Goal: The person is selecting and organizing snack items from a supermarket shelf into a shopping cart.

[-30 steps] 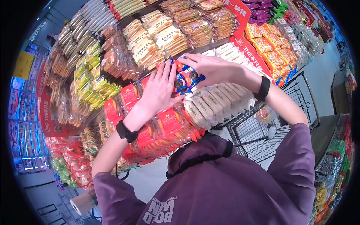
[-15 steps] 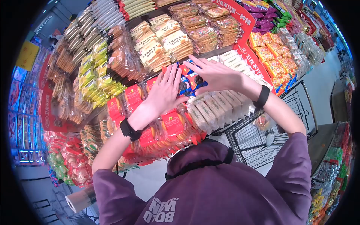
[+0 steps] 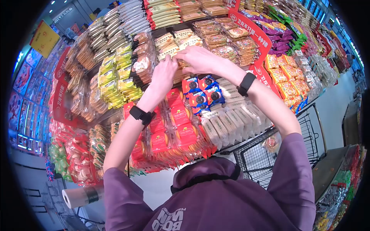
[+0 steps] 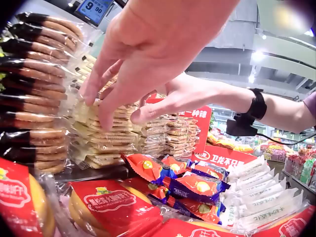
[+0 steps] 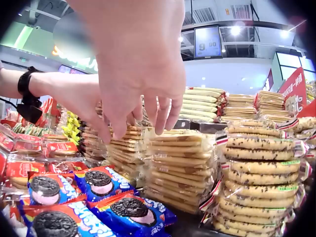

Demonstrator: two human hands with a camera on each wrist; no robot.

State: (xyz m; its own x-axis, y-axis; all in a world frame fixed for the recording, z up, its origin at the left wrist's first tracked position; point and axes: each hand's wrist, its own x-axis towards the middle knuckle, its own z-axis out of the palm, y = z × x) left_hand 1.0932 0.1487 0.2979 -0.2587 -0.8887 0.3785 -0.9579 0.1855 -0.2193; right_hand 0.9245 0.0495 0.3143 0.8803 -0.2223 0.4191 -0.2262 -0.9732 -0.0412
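Note:
Both hands are over the stacks of cream-labelled cracker packets (image 3: pixel 166 45). My left hand (image 3: pixel 165 73) has its fingers bent down at these packets (image 4: pixel 111 136) in the left wrist view; whether it grips one cannot be told. My right hand (image 3: pixel 200 61) is beside it, fingertips near the left ones. In the right wrist view the right hand (image 5: pixel 140 74) hangs loosely, fingers pointing down over the top of a pale cracker stack (image 5: pixel 175 170). Nearer the body, several blue-and-red cookie packets (image 3: pixel 199 98) lie in a small grouped block, untouched by either hand.
Red-labelled packets (image 3: pixel 185 134) and white-wrapped bars (image 3: pixel 227 125) fill the near shelf edge. Yellow packets (image 3: pixel 108 82) stand at the left, orange ones (image 3: pixel 287 79) at the right. A wire cart (image 3: pixel 256 158) is by the display's right side.
Both hands have left the blue-and-red cookie packets and moved forward to the cream-labelled crackers. The cookie packets are now uncovered. The head view has shifted, showing more of the far display.

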